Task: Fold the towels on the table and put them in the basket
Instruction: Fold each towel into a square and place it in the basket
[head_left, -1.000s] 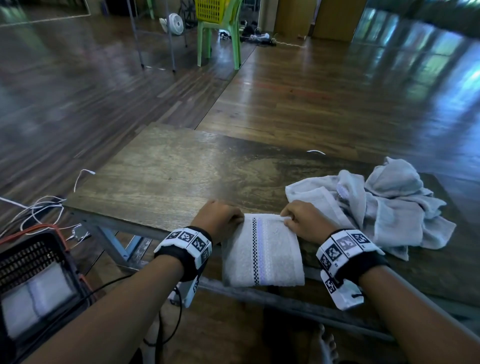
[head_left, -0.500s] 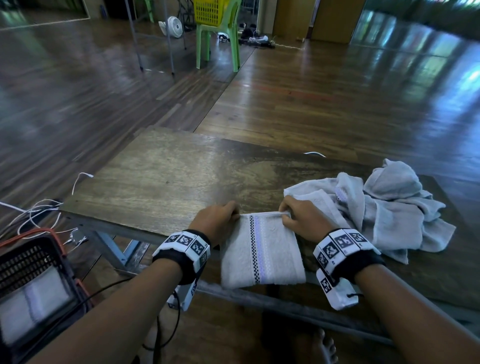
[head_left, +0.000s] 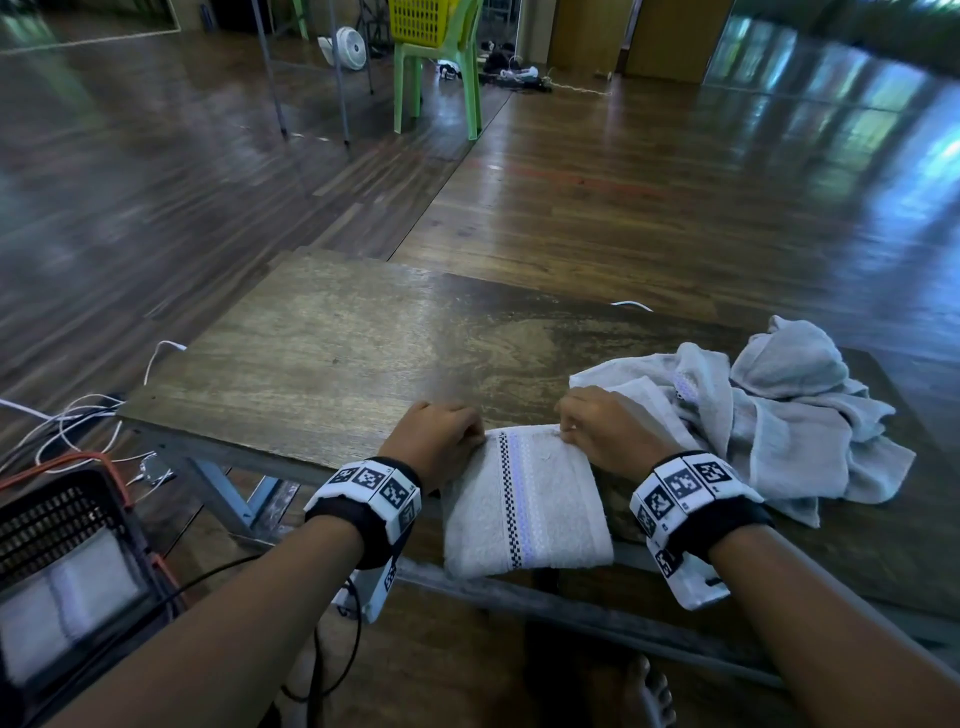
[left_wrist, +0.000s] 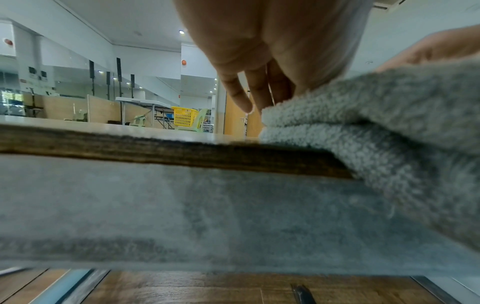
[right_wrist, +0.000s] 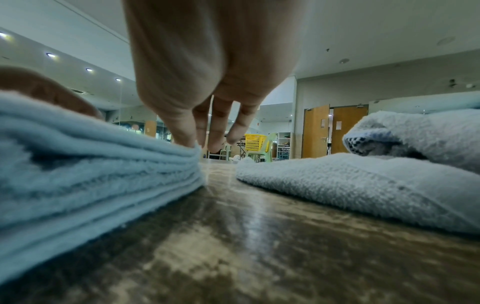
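1. The folded towel (head_left: 524, 499) lies in the lower middle of the head view, on the near edge of the tabletop (head_left: 337, 353), its near end hanging slightly past that edge.
2. The left hand (head_left: 439, 441) pinches the far left corner; the left wrist view shows fingers (left_wrist: 249, 90) over the stacked layers, thumb side pressed into the cloth.
3. The right hand (head_left: 608, 431) pinches the far right corner; in the right wrist view its fingertips (right_wrist: 185, 135) sit on the layered edge.
4. So each grip is closed on the towel, at opposite ends of its far short edge.
5. The towel's long axis runs from that far edge toward the bottom of the frame, along its checked stripe.
6. The basket (head_left: 67, 566) sits at the lower left, below the tabletop, one folded towel already inside; the left hand is nearer it.
7. I judge the coming move a carry leftward and down.
8. The pile of unfolded towels (head_left: 779, 415) waits at the right, just beside the right hand.
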